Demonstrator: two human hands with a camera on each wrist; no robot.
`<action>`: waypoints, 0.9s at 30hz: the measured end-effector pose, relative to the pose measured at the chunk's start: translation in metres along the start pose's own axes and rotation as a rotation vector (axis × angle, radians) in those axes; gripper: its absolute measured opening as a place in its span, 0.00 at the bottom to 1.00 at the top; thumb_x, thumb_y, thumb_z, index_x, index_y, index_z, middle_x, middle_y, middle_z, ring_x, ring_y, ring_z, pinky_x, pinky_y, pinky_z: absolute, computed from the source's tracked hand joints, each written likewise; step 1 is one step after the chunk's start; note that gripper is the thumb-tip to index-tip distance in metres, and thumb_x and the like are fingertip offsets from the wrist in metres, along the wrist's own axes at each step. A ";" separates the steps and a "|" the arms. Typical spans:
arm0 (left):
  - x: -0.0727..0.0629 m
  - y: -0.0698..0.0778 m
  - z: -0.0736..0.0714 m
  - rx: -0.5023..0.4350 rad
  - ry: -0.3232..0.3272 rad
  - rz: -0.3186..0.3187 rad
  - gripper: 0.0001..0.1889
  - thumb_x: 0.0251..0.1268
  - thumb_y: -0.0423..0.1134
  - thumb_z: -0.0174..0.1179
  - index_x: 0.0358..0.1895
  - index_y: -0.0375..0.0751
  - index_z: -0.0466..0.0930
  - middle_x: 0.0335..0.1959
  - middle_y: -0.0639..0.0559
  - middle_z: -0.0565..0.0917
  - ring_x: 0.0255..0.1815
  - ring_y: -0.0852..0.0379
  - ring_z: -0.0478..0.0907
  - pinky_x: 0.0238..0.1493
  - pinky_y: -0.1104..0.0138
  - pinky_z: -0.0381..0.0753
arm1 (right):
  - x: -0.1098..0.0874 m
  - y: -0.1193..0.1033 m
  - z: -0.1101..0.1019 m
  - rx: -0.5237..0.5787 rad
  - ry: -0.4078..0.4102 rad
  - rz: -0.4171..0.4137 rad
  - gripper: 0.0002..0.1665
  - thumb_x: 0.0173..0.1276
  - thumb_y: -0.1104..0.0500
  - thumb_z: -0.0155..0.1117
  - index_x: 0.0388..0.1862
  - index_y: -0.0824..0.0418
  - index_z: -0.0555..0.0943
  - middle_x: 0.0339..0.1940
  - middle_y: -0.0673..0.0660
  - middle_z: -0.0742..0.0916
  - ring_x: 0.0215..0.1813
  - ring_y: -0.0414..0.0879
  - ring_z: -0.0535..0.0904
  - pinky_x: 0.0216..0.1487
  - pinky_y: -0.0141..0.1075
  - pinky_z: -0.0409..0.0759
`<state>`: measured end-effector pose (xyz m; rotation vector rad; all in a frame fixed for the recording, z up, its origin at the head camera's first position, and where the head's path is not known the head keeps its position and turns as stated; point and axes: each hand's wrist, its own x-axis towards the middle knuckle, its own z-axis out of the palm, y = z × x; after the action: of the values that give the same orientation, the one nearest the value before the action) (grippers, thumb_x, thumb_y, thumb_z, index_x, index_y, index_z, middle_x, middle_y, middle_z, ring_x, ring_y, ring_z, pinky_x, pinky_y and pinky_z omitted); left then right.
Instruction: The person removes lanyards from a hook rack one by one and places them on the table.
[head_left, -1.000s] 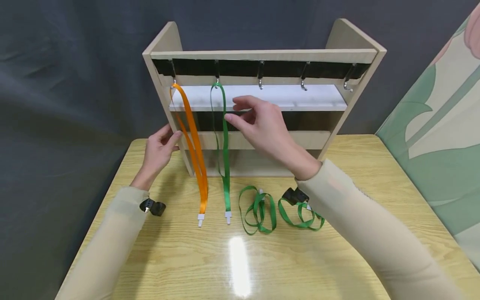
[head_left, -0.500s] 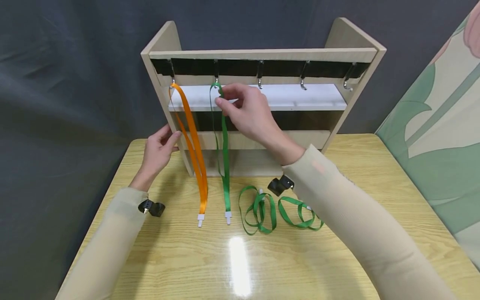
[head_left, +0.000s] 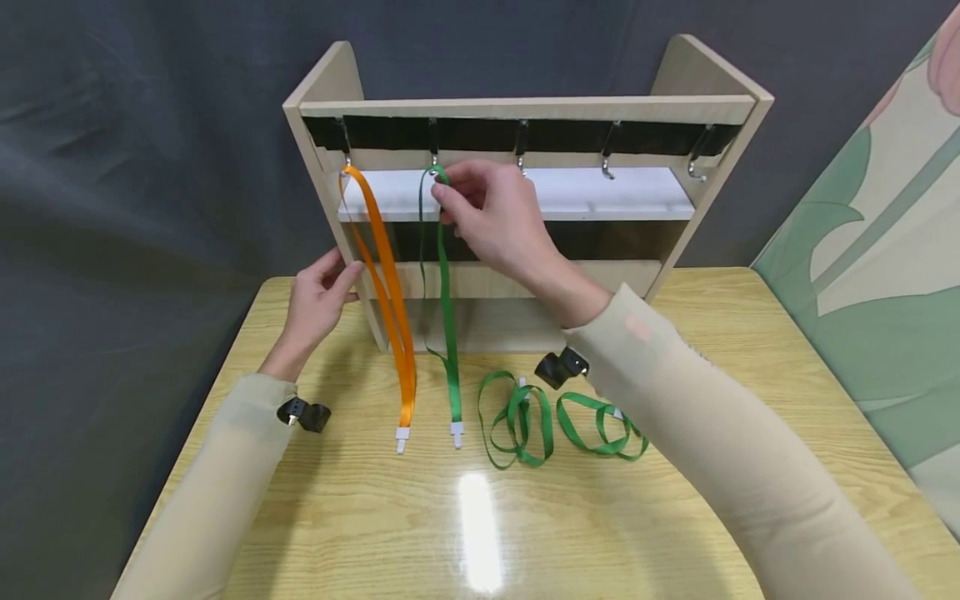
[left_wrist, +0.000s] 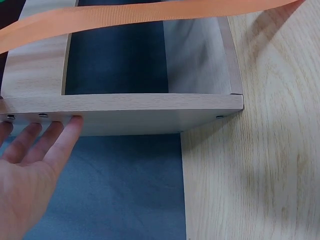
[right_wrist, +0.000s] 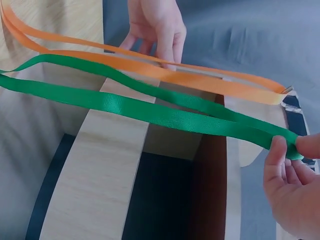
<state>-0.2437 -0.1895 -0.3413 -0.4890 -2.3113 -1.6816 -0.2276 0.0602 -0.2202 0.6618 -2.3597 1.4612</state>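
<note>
A green lanyard (head_left: 448, 317) hangs over the second hook from the left on a wooden rack (head_left: 525, 108), its white clip at the bottom. My right hand (head_left: 501, 218) pinches the strap just below that hook; the right wrist view shows the green strap (right_wrist: 165, 116) between thumb and fingers. An orange lanyard (head_left: 390, 275) hangs on the leftmost hook. My left hand (head_left: 315, 304) rests against the rack's left side; in the left wrist view its nearly straight fingers (left_wrist: 62, 142) touch the side panel (left_wrist: 135, 120).
Two coiled green lanyards, one to the left (head_left: 517, 421) and one to the right (head_left: 603, 429), lie on the wooden table (head_left: 360, 517) before the rack. Several bare hooks, one of them (head_left: 607, 169), line the bar to the right. Dark cloth (head_left: 150, 167) hangs behind.
My right hand has moved up and left along the green lanyard to its top near the hook. The strap's lower part has shifted slightly left. My left hand has stayed in place.
</note>
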 end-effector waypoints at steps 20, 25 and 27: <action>0.003 0.000 0.001 -0.007 0.003 -0.014 0.24 0.72 0.38 0.54 0.68 0.34 0.67 0.57 0.35 0.76 0.51 0.43 0.77 0.42 0.56 0.82 | -0.009 -0.036 -0.018 0.006 0.049 -0.137 0.07 0.69 0.62 0.61 0.41 0.65 0.82 0.28 0.52 0.85 0.27 0.40 0.80 0.30 0.34 0.81; 0.004 0.000 0.001 -0.005 0.004 -0.012 0.24 0.72 0.37 0.54 0.68 0.34 0.67 0.56 0.35 0.76 0.51 0.42 0.76 0.42 0.56 0.82 | -0.009 -0.048 -0.022 0.059 0.041 -0.177 0.07 0.69 0.63 0.61 0.41 0.67 0.81 0.29 0.53 0.85 0.28 0.41 0.80 0.32 0.35 0.81; 0.005 0.000 0.002 -0.005 0.004 -0.010 0.24 0.72 0.37 0.54 0.68 0.34 0.67 0.56 0.35 0.76 0.51 0.43 0.77 0.42 0.56 0.82 | -0.008 -0.053 -0.024 0.061 0.042 -0.193 0.08 0.69 0.64 0.61 0.42 0.68 0.81 0.30 0.53 0.85 0.29 0.41 0.80 0.32 0.35 0.81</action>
<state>-0.2486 -0.1875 -0.3403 -0.4756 -2.3114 -1.6911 -0.1928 0.0637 -0.1731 0.8397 -2.1598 1.4526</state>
